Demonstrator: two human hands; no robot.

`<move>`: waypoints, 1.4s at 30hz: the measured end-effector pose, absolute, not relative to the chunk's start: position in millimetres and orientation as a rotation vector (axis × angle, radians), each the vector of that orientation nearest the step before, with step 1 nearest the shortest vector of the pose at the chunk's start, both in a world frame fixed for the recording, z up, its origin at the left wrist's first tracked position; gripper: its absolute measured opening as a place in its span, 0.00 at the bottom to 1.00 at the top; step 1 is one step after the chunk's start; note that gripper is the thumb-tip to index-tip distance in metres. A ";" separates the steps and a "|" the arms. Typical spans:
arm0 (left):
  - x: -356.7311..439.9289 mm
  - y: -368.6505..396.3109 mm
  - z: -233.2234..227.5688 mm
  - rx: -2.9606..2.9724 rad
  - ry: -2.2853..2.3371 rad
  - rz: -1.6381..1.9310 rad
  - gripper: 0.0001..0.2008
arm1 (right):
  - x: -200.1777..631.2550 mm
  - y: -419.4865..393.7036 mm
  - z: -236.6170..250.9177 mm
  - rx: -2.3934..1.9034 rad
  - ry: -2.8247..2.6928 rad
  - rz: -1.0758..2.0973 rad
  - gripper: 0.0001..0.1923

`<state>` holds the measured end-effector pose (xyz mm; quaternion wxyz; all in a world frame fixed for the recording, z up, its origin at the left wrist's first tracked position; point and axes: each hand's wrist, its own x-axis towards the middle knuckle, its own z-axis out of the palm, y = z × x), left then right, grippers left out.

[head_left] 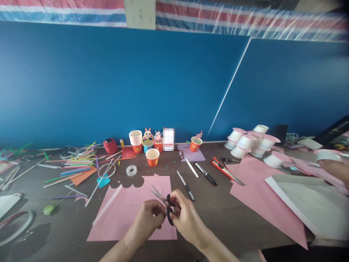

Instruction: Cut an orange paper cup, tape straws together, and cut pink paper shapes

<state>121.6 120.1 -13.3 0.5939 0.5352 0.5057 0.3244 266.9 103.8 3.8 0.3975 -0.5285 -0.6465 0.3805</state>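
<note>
My right hand [185, 216] grips the black handles of small scissors [163, 201], blades pointing up and left over a pink paper sheet [128, 214] lying on the dark table. My left hand [148, 218] is closed right beside the scissors' handles, fingers pinched together; whether it holds a small scrap I cannot tell. Both hands hover above the sheet's right part. A white strip [107, 205] lies along the sheet's left edge.
Behind the sheet stand an orange cup [152, 157], a tape roll [131, 170], stacked cups [135, 138] and decorated cups [148, 142]. Pens [185, 185], a utility knife [222, 169], straws [76, 165], larger pink sheets [259, 196], overturned white cups [245, 142]. Another person's hand [336, 171] at right.
</note>
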 end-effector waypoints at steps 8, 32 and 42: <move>127.4 118.9 1.3 0.931 1.180 0.841 0.05 | 256.8 108.1 -8.8 -1.292 -1.428 0.933 0.08; 139.8 110.8 -15.7 0.375 0.844 1.031 0.08 | 234.9 107.4 -32.0 -1.174 -1.019 0.935 0.12; 135.5 115.1 -20.0 0.435 0.882 1.037 0.07 | 237.5 105.3 -17.7 -1.209 -1.118 0.972 0.11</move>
